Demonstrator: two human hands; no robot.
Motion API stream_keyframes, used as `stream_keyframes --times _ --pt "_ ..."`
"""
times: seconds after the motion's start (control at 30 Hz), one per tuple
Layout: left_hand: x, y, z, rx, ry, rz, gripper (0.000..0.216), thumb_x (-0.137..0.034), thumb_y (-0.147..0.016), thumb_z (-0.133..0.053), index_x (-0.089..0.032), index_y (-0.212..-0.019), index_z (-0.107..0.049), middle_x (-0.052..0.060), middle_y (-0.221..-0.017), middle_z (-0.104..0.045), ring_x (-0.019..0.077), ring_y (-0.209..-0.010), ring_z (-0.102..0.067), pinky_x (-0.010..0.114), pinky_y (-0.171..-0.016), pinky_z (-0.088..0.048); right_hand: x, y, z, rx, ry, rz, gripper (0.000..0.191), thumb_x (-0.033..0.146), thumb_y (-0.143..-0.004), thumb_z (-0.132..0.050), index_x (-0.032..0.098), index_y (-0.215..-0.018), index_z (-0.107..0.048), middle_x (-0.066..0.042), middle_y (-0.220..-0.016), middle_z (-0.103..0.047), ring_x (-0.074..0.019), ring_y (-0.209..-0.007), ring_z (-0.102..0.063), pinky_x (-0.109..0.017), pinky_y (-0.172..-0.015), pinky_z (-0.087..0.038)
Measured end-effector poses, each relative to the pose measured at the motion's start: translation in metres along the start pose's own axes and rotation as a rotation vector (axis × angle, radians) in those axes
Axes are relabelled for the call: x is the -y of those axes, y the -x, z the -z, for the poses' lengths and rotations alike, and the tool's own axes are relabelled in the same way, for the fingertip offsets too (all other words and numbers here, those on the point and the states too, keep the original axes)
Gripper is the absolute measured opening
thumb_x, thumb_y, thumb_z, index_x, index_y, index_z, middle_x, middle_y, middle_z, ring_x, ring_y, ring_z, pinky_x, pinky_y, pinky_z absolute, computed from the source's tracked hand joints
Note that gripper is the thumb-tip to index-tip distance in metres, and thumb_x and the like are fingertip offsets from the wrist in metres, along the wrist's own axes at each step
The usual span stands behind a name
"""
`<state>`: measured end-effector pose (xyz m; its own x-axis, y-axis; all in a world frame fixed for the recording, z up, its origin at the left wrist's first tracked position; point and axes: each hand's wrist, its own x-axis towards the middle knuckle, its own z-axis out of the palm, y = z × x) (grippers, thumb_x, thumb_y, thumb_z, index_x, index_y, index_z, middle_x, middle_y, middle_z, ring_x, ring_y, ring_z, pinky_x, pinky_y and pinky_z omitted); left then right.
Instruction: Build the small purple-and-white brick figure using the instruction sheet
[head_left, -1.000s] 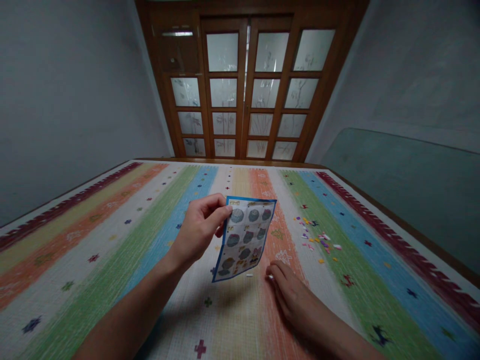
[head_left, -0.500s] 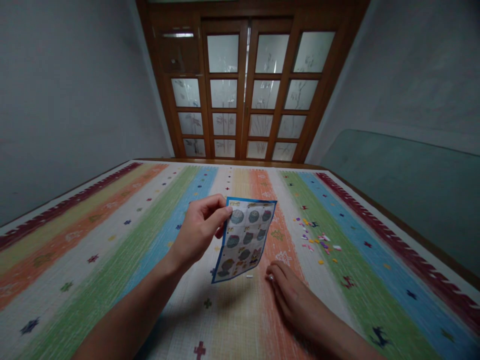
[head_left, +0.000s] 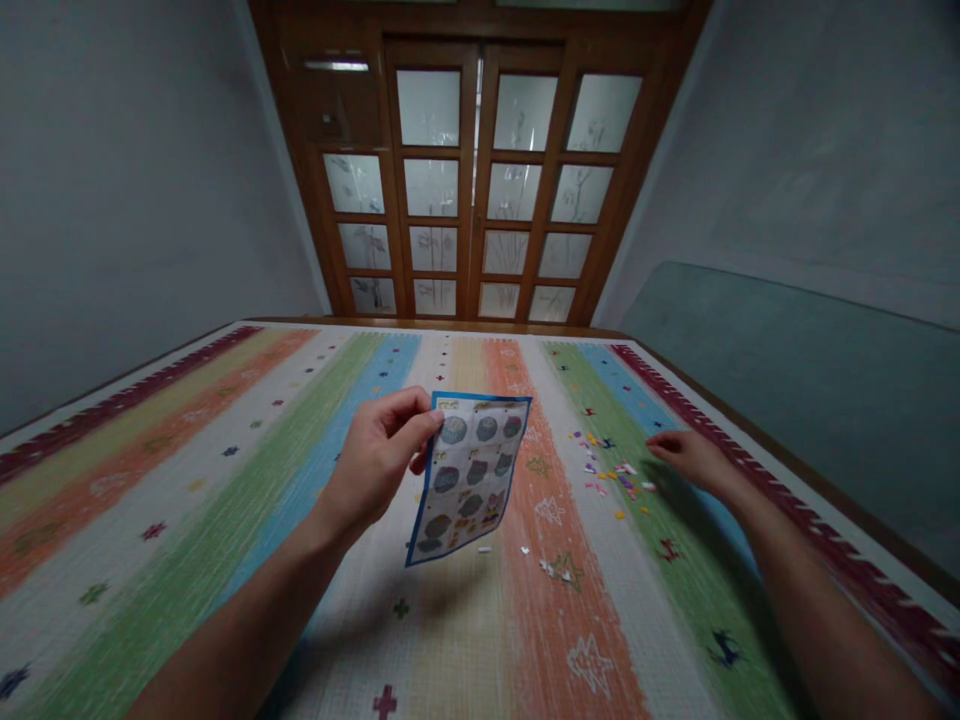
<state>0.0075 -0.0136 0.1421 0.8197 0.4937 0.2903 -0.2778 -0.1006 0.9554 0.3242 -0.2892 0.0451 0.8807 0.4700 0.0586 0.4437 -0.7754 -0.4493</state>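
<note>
My left hand [head_left: 379, 462] pinches the upper left edge of a blue-bordered picture sheet [head_left: 469, 475] and holds it upright above the striped mat [head_left: 225, 520]. The sheet shows rows of small round pictures. My right hand [head_left: 690, 458] reaches out to the right, fingers stretched low over the mat, its tips next to a scatter of small coloured pieces [head_left: 611, 468]. A few tiny white pieces [head_left: 551, 566] lie on the orange stripe below the sheet.
The colourful striped mat covers the floor up to a wooden glazed door [head_left: 469, 190] at the back. Grey walls stand on both sides. A green panel [head_left: 810, 370] leans along the right wall beside the mat's edge.
My right hand has left the spot near the sheet's lower corner and moved right and forward to the scattered coloured pieces. A few white pieces now lie where it was. The left hand still holds the sheet.
</note>
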Motion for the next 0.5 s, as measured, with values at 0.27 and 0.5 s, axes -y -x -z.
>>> stream_keyframes --times 0.27,0.5 --pt "-0.002 0.0 -0.002 -0.017 -0.007 0.001 0.027 -0.029 -0.073 -0.058 -0.017 -0.054 -0.044 -0.005 -0.048 -0.038 0.0066 -0.042 -0.036 0.017 -0.038 -0.027 0.0 0.011 -0.029 0.173 -0.009 0.018 0.011 0.025 -0.067 -0.061 0.017 -0.063 -0.067 -0.004 -0.056 -0.067 -0.0161 -0.05 -0.059 -0.024 -0.048 -0.042" --pt "0.0 -0.001 -0.001 -0.012 0.002 0.003 0.026 -0.027 -0.073 -0.058 -0.017 -0.054 -0.044 -0.006 -0.049 -0.038 0.006 -0.042 -0.035 0.017 -0.037 -0.027 -0.002 0.004 -0.038 0.133 0.054 0.046 0.017 0.011 -0.068 -0.054 0.014 -0.079 -0.068 -0.006 -0.069 -0.07 -0.0176 -0.063 -0.063 -0.024 -0.057 -0.045"
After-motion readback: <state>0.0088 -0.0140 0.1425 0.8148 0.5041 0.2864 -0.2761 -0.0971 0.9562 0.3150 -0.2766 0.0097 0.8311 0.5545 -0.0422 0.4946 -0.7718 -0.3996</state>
